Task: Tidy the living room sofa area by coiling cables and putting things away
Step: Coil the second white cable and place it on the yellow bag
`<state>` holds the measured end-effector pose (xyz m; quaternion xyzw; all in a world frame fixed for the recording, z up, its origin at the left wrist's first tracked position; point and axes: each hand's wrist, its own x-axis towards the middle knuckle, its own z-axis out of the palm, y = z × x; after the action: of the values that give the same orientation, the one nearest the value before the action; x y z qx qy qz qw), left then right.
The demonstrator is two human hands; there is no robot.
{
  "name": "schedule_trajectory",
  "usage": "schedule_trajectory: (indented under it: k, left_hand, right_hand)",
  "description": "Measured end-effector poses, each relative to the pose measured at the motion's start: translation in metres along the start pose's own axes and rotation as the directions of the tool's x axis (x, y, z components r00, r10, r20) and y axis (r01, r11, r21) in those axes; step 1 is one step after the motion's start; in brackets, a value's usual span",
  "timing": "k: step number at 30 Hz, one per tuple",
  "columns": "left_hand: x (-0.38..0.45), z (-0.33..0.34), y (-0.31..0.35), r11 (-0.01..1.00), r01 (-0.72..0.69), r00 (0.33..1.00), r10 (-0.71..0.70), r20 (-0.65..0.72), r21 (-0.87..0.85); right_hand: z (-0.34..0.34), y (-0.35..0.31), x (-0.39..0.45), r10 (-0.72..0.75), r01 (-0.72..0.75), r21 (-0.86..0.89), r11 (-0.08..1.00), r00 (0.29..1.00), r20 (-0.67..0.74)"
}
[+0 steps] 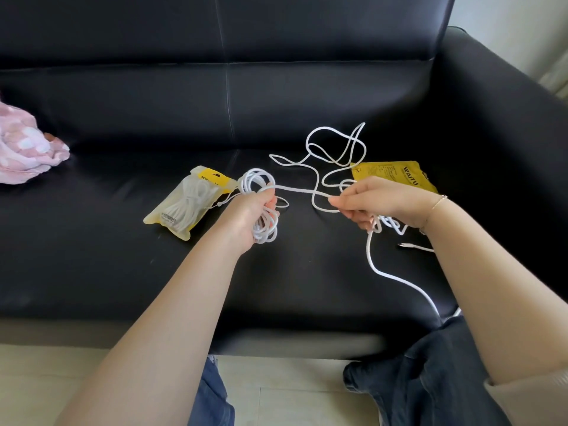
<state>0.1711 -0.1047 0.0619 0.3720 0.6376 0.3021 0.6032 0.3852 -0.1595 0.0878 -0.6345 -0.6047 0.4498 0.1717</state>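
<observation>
A white cable [335, 155] lies spread over the seat of a black sofa [307, 87], and both hands work on it above the seat cushion. The left hand [250, 215] has its grip clamped round a bundle of finished loops [261, 204]; the fingers curl through the middle of the coil, with loops standing out above and below the fist. From the top of that coil a single strand runs straight across to the right hand [381, 199], whose grip is pinched together on it between thumb and fingertips. A thin bracelet [438, 202] circles the right wrist.

Beyond the right hand, toward the sofa's backrest, the loose part of the cable lies in several untidy curls on the cushion. Another length drops from under the right hand and curves toward the front edge of the sofa seat, ending near the person's knee. A small metal-tipped plug [405, 245] rests on the cushion just beside the right forearm; whether it belongs to the same cable I cannot tell.

Two pouches lie on the seat. A clear and yellow pouch [184, 204] holding another coiled white cable sits just beside the left hand, on the side away from the sofa's arm. A flat yellow pouch [396, 173] with printed lettering lies just behind the right hand, nearer the sofa's arm, partly hidden by the hand.

A pink patterned cloth [27, 149] is bunched at the far end of the seat, well apart from the cable. The person's dark trousers [430, 373] show at the sofa's front edge, above a pale tiled floor [292, 392].
</observation>
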Motion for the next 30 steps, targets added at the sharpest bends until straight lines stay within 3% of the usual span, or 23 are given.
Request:
schedule_trajectory:
  k: [2,5,8,11,14,17,19,21,25,27,30]
  left_hand:
    - [-0.004,-0.001,0.001,0.998,-0.018,0.998,0.014,0.061,0.066]
    - [-0.013,-0.001,0.000,0.946,-0.102,0.980,0.043,0.195,0.307]
    - [-0.018,0.004,-0.003,0.889,-0.153,0.967,0.044,0.252,0.431]
    - [-0.015,0.007,-0.006,0.894,-0.139,0.966,0.028,0.256,0.426]
    - [-0.008,0.006,-0.005,0.978,-0.023,0.970,-0.028,0.241,0.208]
    - [0.001,-0.002,0.000,0.983,0.054,0.986,-0.025,0.165,-0.175]
    - [0.004,-0.011,0.004,0.907,0.090,0.995,-0.061,0.081,-0.412]
    - [0.001,-0.017,0.008,0.835,0.104,0.993,-0.113,0.017,-0.541]
    - [-0.007,-0.016,0.010,0.864,0.076,0.987,-0.135,-0.084,-0.498]
    - [-0.008,-0.014,0.010,0.870,0.057,0.991,-0.107,-0.075,-0.490]
    - [-0.009,-0.011,0.010,0.887,0.029,0.996,-0.064,-0.060,-0.462]
  right_hand:
    - [-0.002,0.004,0.001,-0.029,0.031,0.028,0.999,0.997,-0.071]
    - [0.005,0.007,0.008,-0.081,0.110,0.087,0.990,0.954,-0.287]
    - [0.017,0.003,0.013,-0.121,0.148,0.047,0.988,0.925,-0.360]
    - [0.026,0.001,0.017,-0.142,0.155,0.002,0.988,0.910,-0.389]
    - [0.027,0.000,0.018,-0.119,0.122,-0.017,0.992,0.908,-0.401]
    - [0.020,0.002,0.014,-0.098,0.060,-0.126,0.990,0.942,-0.320]
    - [0.015,0.007,0.012,-0.069,0.017,-0.207,0.978,0.967,-0.244]
    - [0.012,0.011,0.010,-0.034,-0.008,-0.237,0.971,0.985,-0.172]
    - [0.007,0.015,0.009,-0.090,0.074,-0.153,0.985,0.991,-0.096]
    - [0.007,0.013,0.005,-0.045,0.053,-0.160,0.986,0.998,0.050]
    - [0.018,0.010,0.003,0.096,-0.009,-0.319,0.948,0.961,0.258]
